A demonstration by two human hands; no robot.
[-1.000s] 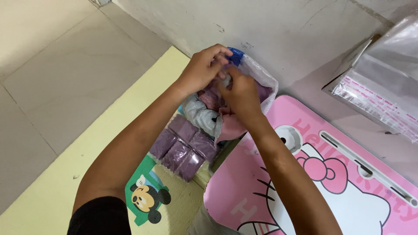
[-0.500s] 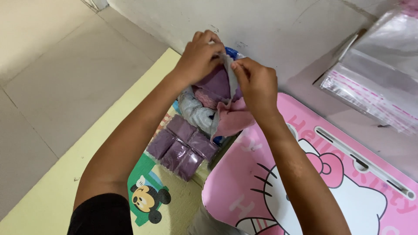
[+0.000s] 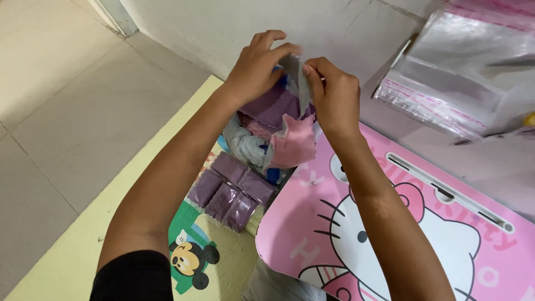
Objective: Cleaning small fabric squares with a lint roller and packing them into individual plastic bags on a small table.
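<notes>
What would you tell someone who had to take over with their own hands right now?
Left hand: pinching the top edge of a thin clear plastic bag, raised above the floor.
Right hand: pinching the same edge from the other side.
Inside the bag: a folded purple cloth. Just below hang a pink cloth piece and a grey one.
Done: four flat purple packets lie together on the yellow cartoon mat.
Left: the bag's mouth looks unsealed. Spare clear bags are stacked beyond the pink cartoon-cat table.

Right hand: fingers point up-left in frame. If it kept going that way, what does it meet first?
Likely the grey cloth strip pinched between both hands, then the left hand just beyond it. The right hand already touches the strip; depth is unclear.
</notes>
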